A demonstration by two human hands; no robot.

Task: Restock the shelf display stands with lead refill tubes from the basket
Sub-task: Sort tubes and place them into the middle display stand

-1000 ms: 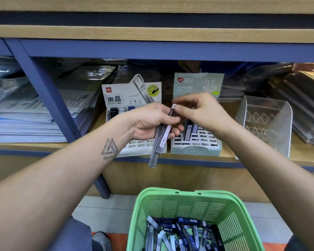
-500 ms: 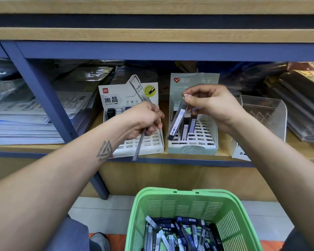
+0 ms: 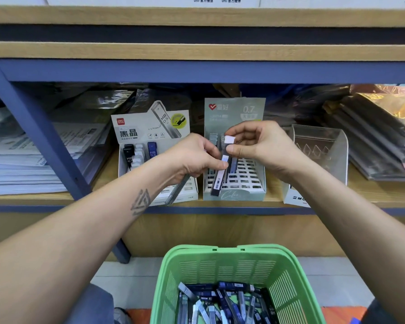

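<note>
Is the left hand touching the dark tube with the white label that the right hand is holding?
Touching. The head view shows the left hand with its thumb tip pressed on the dark tube, while the right hand pinches its top end.

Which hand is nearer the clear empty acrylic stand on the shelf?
Right. The right hand is just left of the clear acrylic stand, over the 0.7 display; the left hand is farther left.

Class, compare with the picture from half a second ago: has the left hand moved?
Yes. The left hand has shifted right, from in front of the white stand towards the grey-green 0.7 stand, and now touches the tube that the right hand pinches.
</note>
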